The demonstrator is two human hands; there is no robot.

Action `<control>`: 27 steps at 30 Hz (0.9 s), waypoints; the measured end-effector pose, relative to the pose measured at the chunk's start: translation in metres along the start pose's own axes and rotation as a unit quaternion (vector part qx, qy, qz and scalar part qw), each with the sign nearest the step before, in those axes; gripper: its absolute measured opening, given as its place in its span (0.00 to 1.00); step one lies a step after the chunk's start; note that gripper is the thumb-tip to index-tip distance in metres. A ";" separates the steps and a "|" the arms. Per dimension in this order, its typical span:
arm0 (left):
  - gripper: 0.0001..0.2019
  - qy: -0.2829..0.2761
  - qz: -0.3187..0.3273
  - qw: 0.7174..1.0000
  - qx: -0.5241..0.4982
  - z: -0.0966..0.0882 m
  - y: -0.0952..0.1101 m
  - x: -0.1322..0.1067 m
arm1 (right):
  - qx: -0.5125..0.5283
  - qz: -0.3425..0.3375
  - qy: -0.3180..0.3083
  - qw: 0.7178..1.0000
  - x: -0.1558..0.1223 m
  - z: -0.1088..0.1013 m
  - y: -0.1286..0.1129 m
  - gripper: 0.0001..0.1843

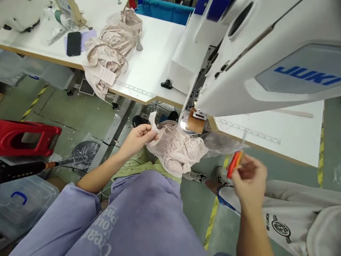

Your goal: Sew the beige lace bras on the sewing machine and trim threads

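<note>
My left hand [142, 137] is closed, pinching a small white strip [152, 119] at the edge of a beige lace bra [183, 147]. The bra hangs over my lap, by the rounded end of the sewing machine [186, 122]. On the right, away from the bra, my right hand [249, 174] is closed around a small red and yellow handled tool [234, 164]. A thin, blurred tip points upward from it; its exact kind is not clear.
More beige lace bras [112, 46] lie piled on the white table [157, 46], near a black phone [74, 43]. A red stool [29, 137] and a clear plastic box [23, 202] stand at left. Another person's legs [282, 202] are close by on the right.
</note>
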State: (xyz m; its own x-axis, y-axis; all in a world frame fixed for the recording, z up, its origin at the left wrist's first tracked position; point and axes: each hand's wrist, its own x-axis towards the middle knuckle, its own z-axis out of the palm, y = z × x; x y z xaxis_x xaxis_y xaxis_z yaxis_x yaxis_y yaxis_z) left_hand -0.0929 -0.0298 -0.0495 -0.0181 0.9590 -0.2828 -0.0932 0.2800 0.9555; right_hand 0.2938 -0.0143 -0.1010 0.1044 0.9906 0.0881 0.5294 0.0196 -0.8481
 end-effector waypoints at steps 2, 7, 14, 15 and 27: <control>0.15 -0.003 -0.003 1.000 0.005 0.002 0.000 0.000 | 0.031 -0.037 -0.132 0.990 -0.039 0.012 -0.018 0.33; 0.15 0.008 -0.010 1.000 0.008 0.008 -0.003 -0.003 | -0.034 -0.154 -0.269 0.950 -0.062 0.056 -0.066 0.40; 0.16 -0.002 -0.015 1.000 0.005 0.015 -0.002 -0.009 | -0.035 -0.204 -0.244 0.948 -0.033 0.092 -0.093 0.44; 0.16 -0.005 -0.013 1.000 0.009 0.015 -0.001 -0.010 | -0.035 -0.201 -0.250 0.947 -0.031 0.093 -0.095 0.45; 0.15 -0.011 0.013 0.998 0.057 0.013 0.000 -0.010 | -0.018 -0.157 -0.284 0.946 -0.023 0.092 -0.100 0.40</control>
State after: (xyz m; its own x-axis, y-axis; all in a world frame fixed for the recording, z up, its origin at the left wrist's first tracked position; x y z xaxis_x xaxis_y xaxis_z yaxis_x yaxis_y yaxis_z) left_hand -0.0800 -0.0386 -0.0455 0.0031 0.9665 -0.2565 0.0204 0.2564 0.9663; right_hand 0.1611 -0.0270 -0.0665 -0.5270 0.8493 0.0300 0.4880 0.3313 -0.8076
